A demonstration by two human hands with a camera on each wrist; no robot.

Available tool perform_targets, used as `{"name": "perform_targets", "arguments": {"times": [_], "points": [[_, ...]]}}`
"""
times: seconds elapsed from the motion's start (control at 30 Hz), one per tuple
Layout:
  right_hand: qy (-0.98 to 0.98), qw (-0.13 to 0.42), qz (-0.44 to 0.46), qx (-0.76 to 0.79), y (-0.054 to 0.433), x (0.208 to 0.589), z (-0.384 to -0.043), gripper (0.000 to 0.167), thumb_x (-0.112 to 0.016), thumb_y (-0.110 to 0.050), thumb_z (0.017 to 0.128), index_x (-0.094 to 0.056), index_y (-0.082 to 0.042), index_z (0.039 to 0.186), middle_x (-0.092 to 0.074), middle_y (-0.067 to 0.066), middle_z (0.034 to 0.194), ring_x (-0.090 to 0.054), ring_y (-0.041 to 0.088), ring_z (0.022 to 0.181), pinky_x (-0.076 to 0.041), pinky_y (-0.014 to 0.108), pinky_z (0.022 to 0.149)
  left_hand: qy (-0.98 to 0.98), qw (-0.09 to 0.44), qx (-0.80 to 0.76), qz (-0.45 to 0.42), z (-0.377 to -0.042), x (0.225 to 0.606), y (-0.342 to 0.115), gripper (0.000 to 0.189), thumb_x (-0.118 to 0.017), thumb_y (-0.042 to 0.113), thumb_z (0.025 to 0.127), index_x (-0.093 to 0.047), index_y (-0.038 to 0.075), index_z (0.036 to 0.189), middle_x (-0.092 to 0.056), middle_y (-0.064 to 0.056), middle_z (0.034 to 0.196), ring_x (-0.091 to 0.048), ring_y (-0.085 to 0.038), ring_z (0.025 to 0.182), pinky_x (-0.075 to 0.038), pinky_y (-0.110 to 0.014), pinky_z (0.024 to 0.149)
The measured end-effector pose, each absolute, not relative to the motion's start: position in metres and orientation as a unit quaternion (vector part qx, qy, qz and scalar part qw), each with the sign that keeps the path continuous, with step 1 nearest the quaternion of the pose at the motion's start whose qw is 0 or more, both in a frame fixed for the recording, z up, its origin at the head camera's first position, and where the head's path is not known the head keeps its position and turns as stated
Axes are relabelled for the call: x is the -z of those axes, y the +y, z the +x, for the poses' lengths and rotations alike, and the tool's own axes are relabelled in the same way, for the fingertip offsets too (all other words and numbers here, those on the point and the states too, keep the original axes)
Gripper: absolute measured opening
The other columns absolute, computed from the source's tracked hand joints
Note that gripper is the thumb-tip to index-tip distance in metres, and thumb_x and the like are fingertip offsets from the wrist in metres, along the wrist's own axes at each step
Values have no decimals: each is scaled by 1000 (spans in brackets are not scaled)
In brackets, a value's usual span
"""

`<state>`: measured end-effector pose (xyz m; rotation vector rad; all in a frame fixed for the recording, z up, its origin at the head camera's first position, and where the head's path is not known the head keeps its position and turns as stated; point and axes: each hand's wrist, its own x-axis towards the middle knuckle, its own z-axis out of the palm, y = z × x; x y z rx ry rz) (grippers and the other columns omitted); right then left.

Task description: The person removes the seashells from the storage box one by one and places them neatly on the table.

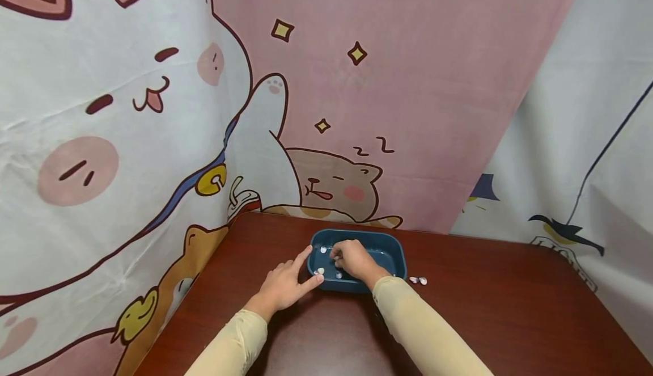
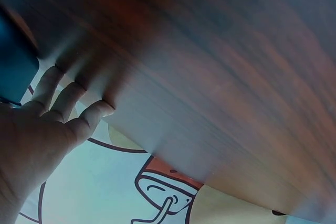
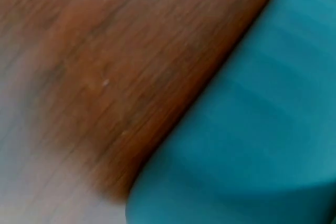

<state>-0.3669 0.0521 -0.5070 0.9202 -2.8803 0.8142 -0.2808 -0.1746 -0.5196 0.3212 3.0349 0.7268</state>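
Pretty blurry on the right wrist cam, but a smooth teal tub [image 3: 247, 129] fills the lower right, with a thin dark line [image 3: 231, 52] along its slanted edge and brown wood-grain worktop [image 3: 68, 40] left, tiny pale speck [image 3: 105, 82] included.

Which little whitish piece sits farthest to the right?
The right-hand whitish piece of the pair on the table, outside the blue tray; all others visible are further left.

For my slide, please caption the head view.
Left hand touching blue tray, right hand inside it among small pale pieces.
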Motion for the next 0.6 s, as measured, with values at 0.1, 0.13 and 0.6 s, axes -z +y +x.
{"name": "perform_targets", "arguments": {"times": [0.1, 0.13, 0.6], "points": [[-922, 0, 293, -255, 56, 507, -367, 21, -76, 10, 90, -83, -4, 104, -82, 9, 104, -76, 24, 99, -62, 48, 94, 967, 5, -234, 99, -280, 518, -174, 91, -47, 83, 96, -26, 35, 170, -62, -20, 152, -61, -42, 133, -45, -70, 110], [-923, -2, 290, -254, 58, 507, -366, 22, -75, 10, 90, -84, -4, 104, -82, 9, 104, -76, 25, 100, -62, 48, 96, 967, 6, -235, 99, -280, 518, -173, 91, -48, 83, 96, -26, 35, 170, -61, -20, 152, -61, -42, 133, -45, -70, 111], [-954, -17, 213, -211, 67, 511, -373, 13, -83, -5, 90, -86, -8, 102, -82, 7, 104, -75, 24, 101, -61, 45, 97, 967, 12, -235, 94, -281, 519, -173, 88, -50, 80, 98, -25, 36, 170, -61, -19, 152, -61, -42, 133, -45, -69, 112]]}}
